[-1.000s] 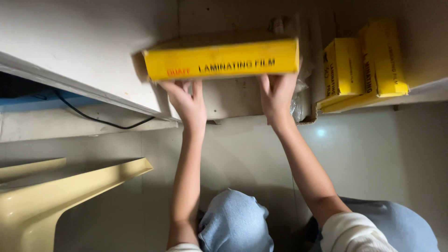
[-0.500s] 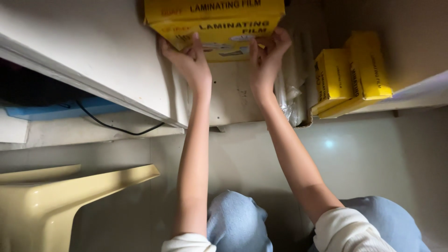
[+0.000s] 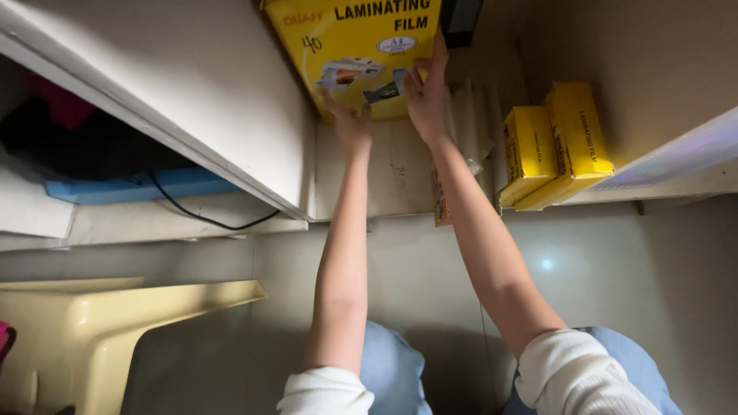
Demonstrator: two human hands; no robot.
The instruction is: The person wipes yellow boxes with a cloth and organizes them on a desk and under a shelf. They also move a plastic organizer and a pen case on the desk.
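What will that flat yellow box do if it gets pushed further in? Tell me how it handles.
The yellow box looks like stiff card with flat faces, so it should slide rather than roll or flop. The left hand and right hand both press on it, which hints at some weight for its size. Its glossy face may be a bit slippery.

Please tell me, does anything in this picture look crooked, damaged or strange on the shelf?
The large yellow box, held by the left hand and right hand, sits tilted, not square to the shelf. Two smaller yellow boxes lean at the shelf edge, slightly overhanging. No damage or spill shows.
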